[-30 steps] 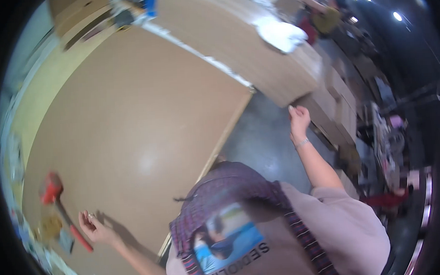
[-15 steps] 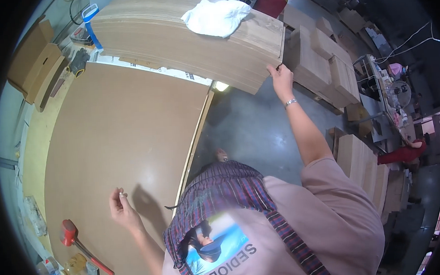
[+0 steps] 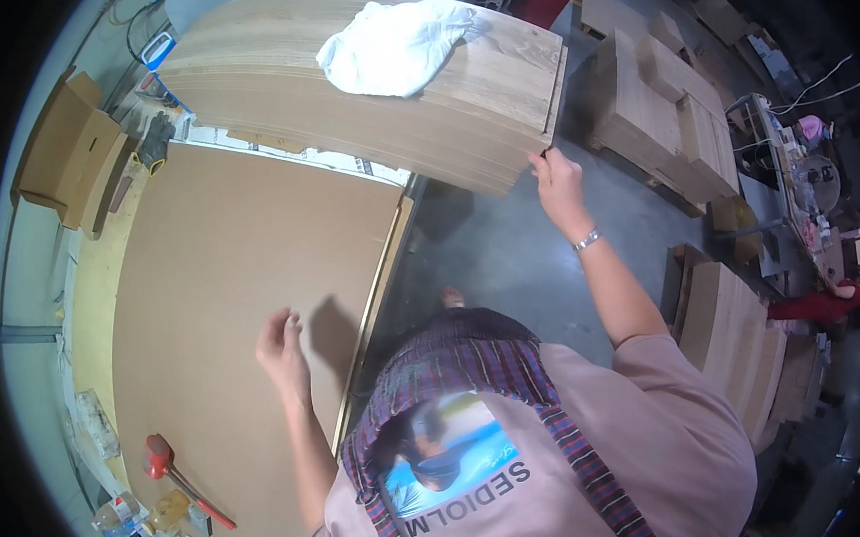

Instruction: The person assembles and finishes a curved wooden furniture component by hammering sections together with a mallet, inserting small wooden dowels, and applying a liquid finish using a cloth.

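Set in a workshop with a grey floor (image 3: 492, 251) through the middle of the frame and piled boards (image 3: 651, 126) at the upper right. Filled across the left half by a large flat brown panel (image 3: 220, 255). Stacked at upper centre with long wood-grain boards (image 3: 354, 122), topped by a crumpled white cloth (image 3: 389, 49).

At the right-hand end of that stack, closed to a narrow pinch with the right hand (image 3: 562, 188), thumb and fingertips drawn together at a small dark spot (image 3: 544, 153); cannot tell whether gripping an edge or only touching. Held out with arm nearly straight, slanting up from the lower right, a silvery band (image 3: 588, 240) round the wrist.

Over the panel, left of centre, half curled with the left hand (image 3: 284, 352), thumb close to the fingers; cannot tell whether holding anything small. Raised above the surface, beside a cast shadow (image 3: 336, 330), with forearm near upright. Strewn at lower left with a red-headed mallet (image 3: 184, 484), well apart from the left hand.
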`<state>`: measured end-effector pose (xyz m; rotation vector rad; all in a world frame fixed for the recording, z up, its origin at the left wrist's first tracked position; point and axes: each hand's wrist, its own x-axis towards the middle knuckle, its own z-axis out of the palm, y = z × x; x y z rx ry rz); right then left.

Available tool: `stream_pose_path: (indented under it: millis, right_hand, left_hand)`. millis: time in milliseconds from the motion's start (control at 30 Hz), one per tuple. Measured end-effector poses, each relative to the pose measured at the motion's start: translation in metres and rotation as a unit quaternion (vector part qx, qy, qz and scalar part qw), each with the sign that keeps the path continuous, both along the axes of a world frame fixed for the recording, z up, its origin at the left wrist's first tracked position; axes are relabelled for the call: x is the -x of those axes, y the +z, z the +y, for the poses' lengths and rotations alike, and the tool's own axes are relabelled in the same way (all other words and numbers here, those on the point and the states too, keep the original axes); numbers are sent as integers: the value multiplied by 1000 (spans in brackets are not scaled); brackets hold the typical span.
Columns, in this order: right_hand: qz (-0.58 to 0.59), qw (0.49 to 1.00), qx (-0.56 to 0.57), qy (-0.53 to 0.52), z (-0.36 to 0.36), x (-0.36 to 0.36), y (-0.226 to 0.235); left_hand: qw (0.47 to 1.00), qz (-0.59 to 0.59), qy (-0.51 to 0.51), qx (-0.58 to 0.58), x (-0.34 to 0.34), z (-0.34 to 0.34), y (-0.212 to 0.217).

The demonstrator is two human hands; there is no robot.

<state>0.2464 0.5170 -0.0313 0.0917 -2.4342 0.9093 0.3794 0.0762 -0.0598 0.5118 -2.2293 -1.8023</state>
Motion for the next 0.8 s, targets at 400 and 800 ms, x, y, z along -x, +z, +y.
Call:
stream_pose_path:
  millis: [400,800]
  right_hand:
    - [-86,985,137,56,33,-14,22]
    - [26,988,150,5,6,-2,10]
  left_hand:
    - [860,326,-138,366,255,172,148]
    - [960,197,-116,161,220,147,145]
